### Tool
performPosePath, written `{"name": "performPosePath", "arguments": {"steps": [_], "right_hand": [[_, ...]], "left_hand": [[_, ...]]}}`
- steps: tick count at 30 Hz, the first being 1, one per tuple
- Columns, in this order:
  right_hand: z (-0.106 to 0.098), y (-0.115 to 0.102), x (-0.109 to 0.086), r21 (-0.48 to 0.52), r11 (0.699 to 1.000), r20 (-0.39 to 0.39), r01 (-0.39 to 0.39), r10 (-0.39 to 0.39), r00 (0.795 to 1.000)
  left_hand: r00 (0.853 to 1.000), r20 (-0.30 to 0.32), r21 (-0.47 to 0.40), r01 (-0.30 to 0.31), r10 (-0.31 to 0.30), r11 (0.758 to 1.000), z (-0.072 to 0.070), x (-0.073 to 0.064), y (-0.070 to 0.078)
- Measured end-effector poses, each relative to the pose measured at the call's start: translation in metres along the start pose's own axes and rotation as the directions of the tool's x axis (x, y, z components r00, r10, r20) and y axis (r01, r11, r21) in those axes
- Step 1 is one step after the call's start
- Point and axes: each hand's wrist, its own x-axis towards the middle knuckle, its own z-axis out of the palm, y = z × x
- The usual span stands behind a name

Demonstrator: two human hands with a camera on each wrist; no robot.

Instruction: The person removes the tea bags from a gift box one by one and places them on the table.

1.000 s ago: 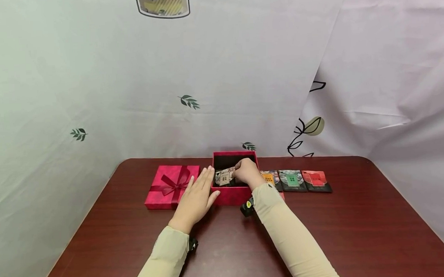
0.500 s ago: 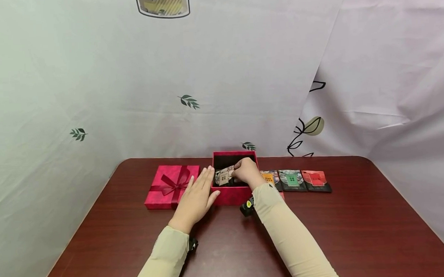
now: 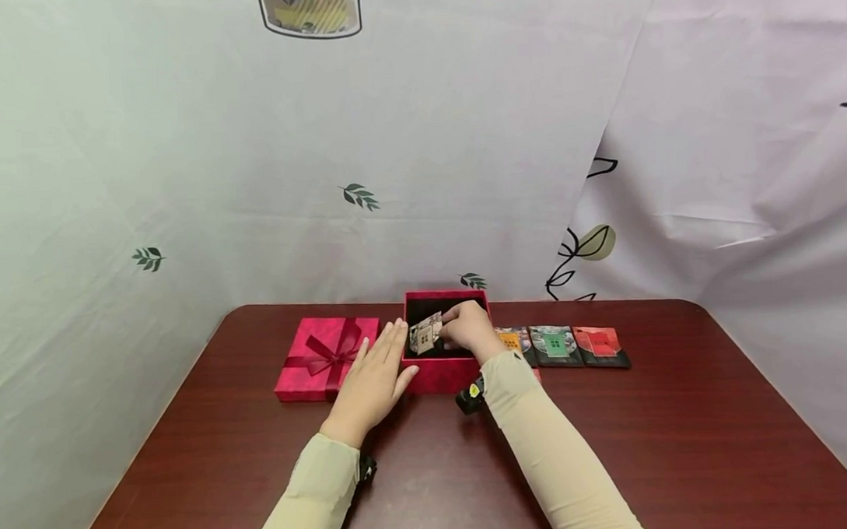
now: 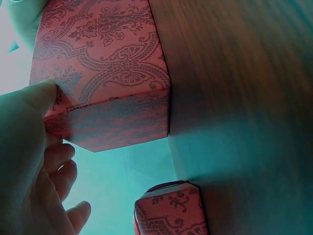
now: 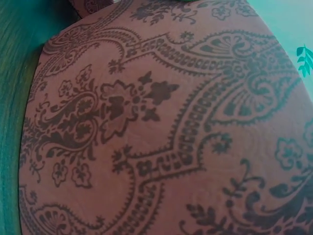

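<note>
My right hand [image 3: 468,327] reaches into an open red box [image 3: 440,375], and its thumb and fingers pinch the right edge of a small flat printed packet [image 3: 425,334]. That packet has a beige label and leans at a slant inside the box. My left hand [image 3: 373,383] rests against the box's left front corner, fingers straight and thumb spread along the front. Seen from the left wrist, the thumb [image 4: 43,95] lies on the patterned front wall [image 4: 107,54] and the fingers are beside the left wall. Only the box's patterned wall [image 5: 112,117] fills the right wrist view.
Left of the box lies a red lid [image 3: 317,359] with a ribbon bow, partly behind the left hand. To the right, flat packets with orange [image 3: 513,344], green [image 3: 555,345] and red [image 3: 601,345] labels lie in a row on the brown table [image 3: 688,426].
The beige-labelled packet has tipped up slightly in the right hand, its upper edge now higher. My left hand keeps its place at the box corner.
</note>
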Motion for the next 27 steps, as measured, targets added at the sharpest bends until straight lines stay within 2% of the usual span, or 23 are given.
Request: {"name": "performPosePath", "arguments": {"steps": [15,27], "right_hand": [[-0.009,-0.012,-0.015,-0.008,0.994,-0.066,0.109,-0.110,0.992],[-0.026,-0.004,-0.042,0.130,0.973,-0.138,0.192,-0.174,0.975]], "left_hand": [[1.000,0.001,0.008,0.008,-0.008,1.000,0.000,-0.001,-0.001],[1.000,0.020,0.008,0.021,-0.021,1.000,0.001,0.000,-0.001]]}}
